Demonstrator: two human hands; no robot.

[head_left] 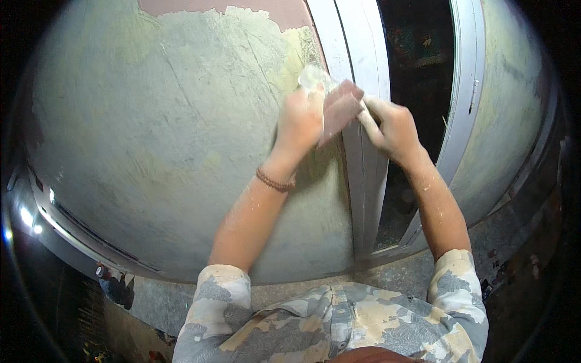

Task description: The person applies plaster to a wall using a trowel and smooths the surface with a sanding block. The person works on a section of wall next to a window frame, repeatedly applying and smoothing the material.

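My right hand point(393, 127) is closed round the handle of a flat brownish-pink scraper or putty blade point(342, 109), held slightly tilted. My left hand point(299, 121) is closed on a second tool, partly hidden and blurred, with a pale lump of putty-like material point(315, 77) at its top. The two tools meet or overlap in front of the patchy grey-green plastered wall point(181, 121), beside a white door or window frame point(369, 54). Pale smears show on my fingers and forearms.
A dark pane point(417, 54) sits within the frame, with more plastered wall point(502, 91) to its right. Pinkish paint point(230, 6) remains along the top. At lower left, another person point(112, 284) is on the grey floor point(151, 293), near small bright lights point(27, 216).
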